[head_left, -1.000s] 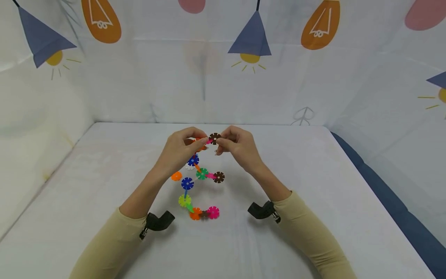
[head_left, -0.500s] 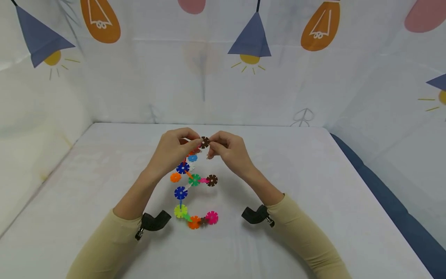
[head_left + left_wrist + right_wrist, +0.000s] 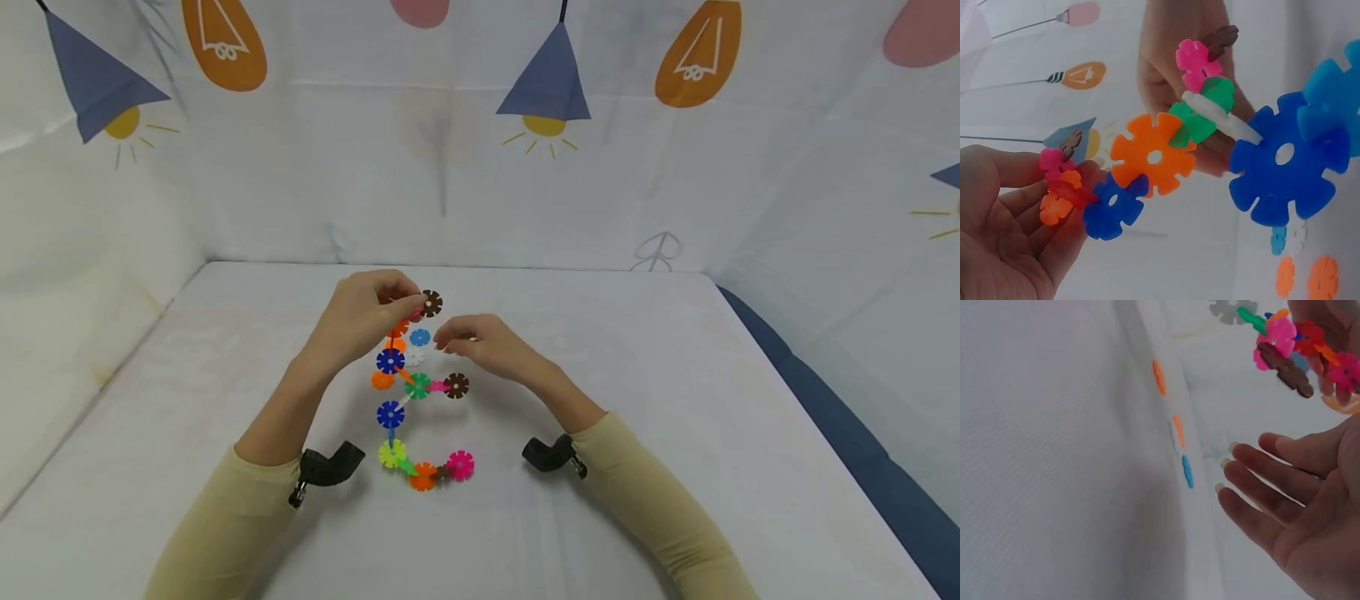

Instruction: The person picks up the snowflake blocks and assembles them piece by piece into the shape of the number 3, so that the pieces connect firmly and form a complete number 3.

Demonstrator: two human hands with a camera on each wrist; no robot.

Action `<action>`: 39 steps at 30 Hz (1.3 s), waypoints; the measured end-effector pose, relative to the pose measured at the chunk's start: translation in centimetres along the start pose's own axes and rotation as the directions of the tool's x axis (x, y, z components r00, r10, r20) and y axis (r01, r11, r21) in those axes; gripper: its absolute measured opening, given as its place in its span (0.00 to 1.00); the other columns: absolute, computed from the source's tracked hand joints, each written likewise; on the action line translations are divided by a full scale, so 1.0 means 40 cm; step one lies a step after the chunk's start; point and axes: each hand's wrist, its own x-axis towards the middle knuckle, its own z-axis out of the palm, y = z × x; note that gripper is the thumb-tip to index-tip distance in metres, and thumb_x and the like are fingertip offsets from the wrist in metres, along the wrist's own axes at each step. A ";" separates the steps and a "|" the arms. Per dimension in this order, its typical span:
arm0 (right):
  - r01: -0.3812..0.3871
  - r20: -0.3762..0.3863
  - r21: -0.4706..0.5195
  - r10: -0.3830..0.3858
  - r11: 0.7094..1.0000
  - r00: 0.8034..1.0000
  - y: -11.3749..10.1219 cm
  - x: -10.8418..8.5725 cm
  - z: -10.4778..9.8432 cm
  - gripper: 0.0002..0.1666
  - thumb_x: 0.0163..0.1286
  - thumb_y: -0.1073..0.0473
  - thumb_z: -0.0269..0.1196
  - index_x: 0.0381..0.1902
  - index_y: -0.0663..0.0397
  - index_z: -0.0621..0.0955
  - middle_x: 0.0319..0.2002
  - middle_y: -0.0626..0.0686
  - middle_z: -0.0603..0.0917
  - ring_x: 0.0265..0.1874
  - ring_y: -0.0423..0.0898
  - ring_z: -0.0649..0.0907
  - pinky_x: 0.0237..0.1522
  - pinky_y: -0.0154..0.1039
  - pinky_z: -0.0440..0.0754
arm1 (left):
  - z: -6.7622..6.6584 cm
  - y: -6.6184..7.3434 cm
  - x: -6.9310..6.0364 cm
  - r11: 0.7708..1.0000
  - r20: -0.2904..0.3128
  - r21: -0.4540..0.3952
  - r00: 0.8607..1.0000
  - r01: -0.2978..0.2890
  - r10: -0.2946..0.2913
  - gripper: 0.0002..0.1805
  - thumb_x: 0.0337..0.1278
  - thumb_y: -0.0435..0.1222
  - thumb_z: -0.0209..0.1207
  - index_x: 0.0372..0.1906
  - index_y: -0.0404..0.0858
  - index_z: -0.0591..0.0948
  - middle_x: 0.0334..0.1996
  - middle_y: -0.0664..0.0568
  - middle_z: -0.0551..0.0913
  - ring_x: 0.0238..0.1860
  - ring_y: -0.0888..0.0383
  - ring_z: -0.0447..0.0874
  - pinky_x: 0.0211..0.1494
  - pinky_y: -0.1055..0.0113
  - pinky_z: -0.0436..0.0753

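Note:
My left hand (image 3: pixel 360 321) pinches a chain of slotted snowflake discs near its top end, held above the table. At that end a brown disc (image 3: pixel 431 303) sticks out past the fingertips. The chain runs down through a dark blue disc (image 3: pixel 390 361) to a green disc (image 3: pixel 418 386), with a side branch ending in another brown disc (image 3: pixel 456 386). Lower down come a yellow disc (image 3: pixel 392 454) and, at the bottom end, a pink disc (image 3: pixel 461 465). My right hand (image 3: pixel 487 343) is apart from the chain, its fingers (image 3: pixel 1266 481) loosely bent around nothing in the right wrist view.
Loose discs lie on the white table (image 3: pixel 600 500) behind the chain: a light blue disc (image 3: pixel 420 337), a white disc (image 3: pixel 415 357) and an orange disc (image 3: pixel 382 380) among them. A printed white curtain (image 3: pixel 360 167) stands behind the table. A dark blue surface (image 3: pixel 825 408) borders the right edge.
Both hands worked at the brown disc on the upper end. My right hand has since let go and dropped lower, while my left hand shifted left with the chain.

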 end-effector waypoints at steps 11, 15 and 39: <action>0.078 0.307 -0.100 -0.044 0.992 0.951 0.042 0.017 0.052 0.30 0.72 0.68 0.52 0.72 0.58 0.68 0.72 0.55 0.70 0.74 0.51 0.67 0.76 0.50 0.63 | -0.012 0.008 -0.003 1.000 0.065 0.024 0.998 0.013 -0.015 0.08 0.68 0.46 0.59 0.39 0.47 0.85 0.35 0.55 0.88 0.36 0.56 0.85 0.39 0.62 0.84; 0.113 0.311 -0.115 -0.072 0.987 0.948 0.050 0.016 0.056 0.29 0.72 0.68 0.53 0.70 0.61 0.69 0.71 0.56 0.72 0.74 0.51 0.67 0.76 0.48 0.62 | -0.013 0.015 -0.005 1.000 0.075 0.018 0.997 0.004 -0.005 0.07 0.67 0.45 0.60 0.39 0.47 0.84 0.36 0.55 0.88 0.39 0.56 0.86 0.41 0.61 0.84; 0.136 0.209 -0.360 -0.063 0.923 0.976 0.026 0.010 0.057 0.14 0.68 0.68 0.62 0.51 0.55 0.84 0.43 0.51 0.85 0.45 0.46 0.79 0.56 0.41 0.77 | -0.008 0.012 -0.003 1.000 0.089 0.003 0.996 0.018 -0.018 0.08 0.67 0.44 0.61 0.39 0.45 0.85 0.38 0.52 0.87 0.45 0.53 0.86 0.44 0.60 0.84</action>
